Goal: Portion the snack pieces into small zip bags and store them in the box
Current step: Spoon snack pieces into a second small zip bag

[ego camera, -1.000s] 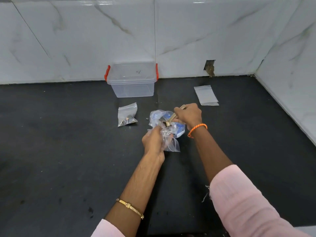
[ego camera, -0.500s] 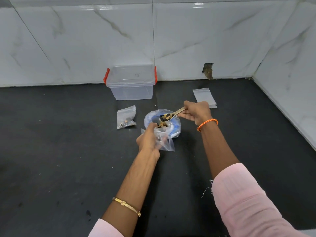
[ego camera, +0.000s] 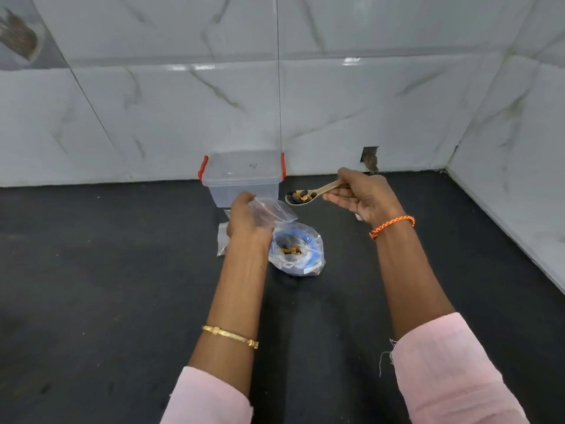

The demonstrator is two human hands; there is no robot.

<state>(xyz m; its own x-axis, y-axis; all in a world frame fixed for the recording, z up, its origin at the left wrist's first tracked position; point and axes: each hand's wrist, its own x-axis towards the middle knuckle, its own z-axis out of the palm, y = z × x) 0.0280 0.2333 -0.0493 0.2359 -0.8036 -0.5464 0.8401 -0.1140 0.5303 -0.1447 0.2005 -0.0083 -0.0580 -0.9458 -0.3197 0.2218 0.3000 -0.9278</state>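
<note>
My left hand (ego camera: 248, 217) grips a small clear zip bag (ego camera: 275, 209) above the dark counter. My right hand (ego camera: 359, 195) holds a pale wooden spoon (ego camera: 308, 194) heaped with dark and tan snack pieces, its bowl just right of the bag's mouth. Below them sits the large plastic snack bag (ego camera: 298, 250) with blue print and pieces inside. A clear storage box (ego camera: 243, 179) with red latches and a closed lid stands against the wall behind. A filled small zip bag (ego camera: 222, 240) lies mostly hidden behind my left wrist.
The black counter (ego camera: 91, 286) is bounded by white marble tile walls at the back and right. A small hole (ego camera: 369, 159) shows in the back wall's base. The stack of spare bags is hidden behind my right hand.
My right hand lifted the loaded spoon out of the snack bag, up and to the right. My left hand raised the small zip bag toward the spoon. The camera tilted upward.
</note>
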